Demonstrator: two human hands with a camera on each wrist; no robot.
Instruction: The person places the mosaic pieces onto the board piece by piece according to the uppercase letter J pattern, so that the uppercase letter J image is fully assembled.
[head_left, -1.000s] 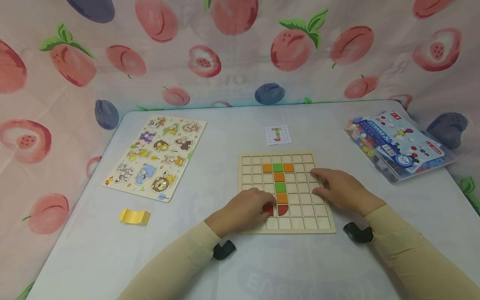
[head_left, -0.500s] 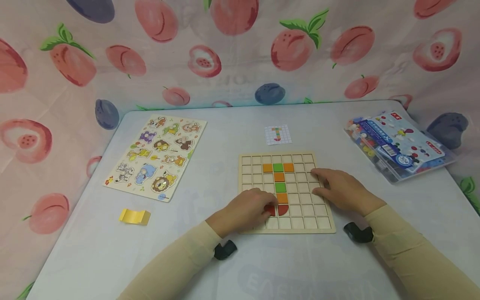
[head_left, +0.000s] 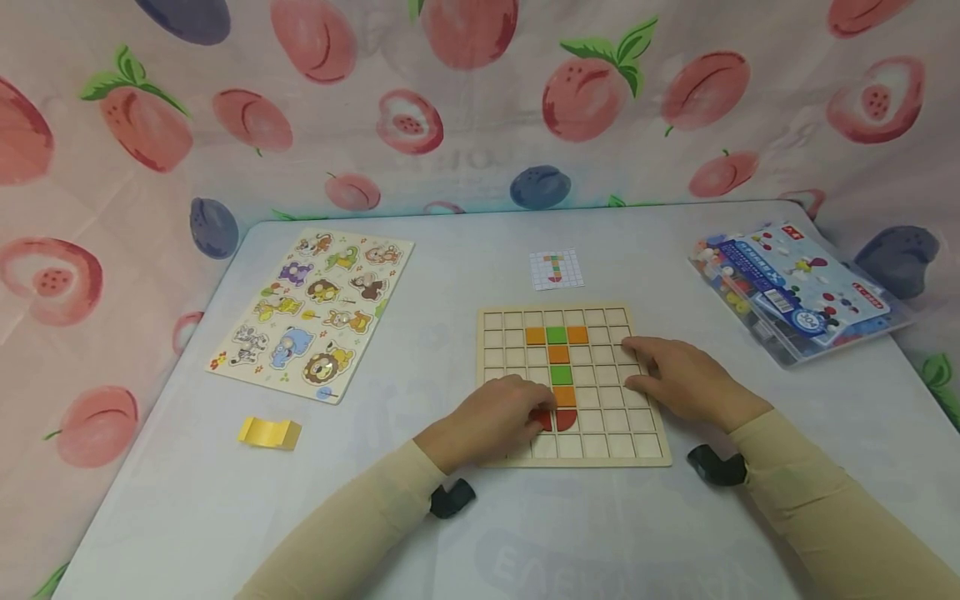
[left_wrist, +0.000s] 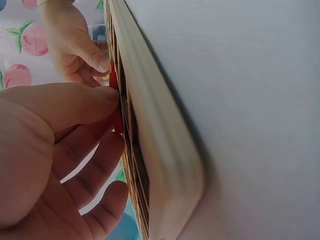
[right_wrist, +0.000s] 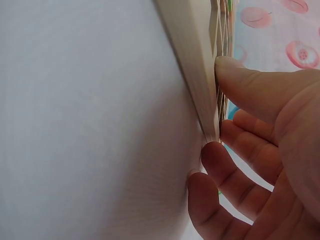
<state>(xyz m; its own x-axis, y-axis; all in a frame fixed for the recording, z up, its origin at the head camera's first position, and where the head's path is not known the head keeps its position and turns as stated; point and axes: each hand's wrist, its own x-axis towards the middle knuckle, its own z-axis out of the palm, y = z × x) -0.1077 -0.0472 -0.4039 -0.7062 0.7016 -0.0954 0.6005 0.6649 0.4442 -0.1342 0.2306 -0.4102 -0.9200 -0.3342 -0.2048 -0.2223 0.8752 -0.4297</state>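
A wooden grid board [head_left: 604, 462] lies flat on the table. Orange and green square tiles [head_left: 561, 375] form a T shape in its cells. At the foot of the T sits a red quarter-round tile [head_left: 567, 420]. Left of it, my left hand [head_left: 498, 417] pinches a second red tile [head_left: 541, 420] between thumb and fingertips, low over the board; the fingers partly cover it. In the left wrist view this red tile [left_wrist: 118, 122] shows between the fingers. My right hand [head_left: 686, 379] rests on the board's right edge, thumb and fingertips touching it with relaxed fingers.
A small card [head_left: 556, 269] printed with a similar coloured pattern lies behind the board. An animal puzzle board [head_left: 311, 317] is at the left, with a yellow wavy block [head_left: 269, 434] in front of it. At the far right stands a clear plastic box [head_left: 798, 287] of colourful pieces.
My left hand has shifted slightly to the right, bringing the pinched red tile closer to the other red tile. My right hand has stayed on the board's edge.
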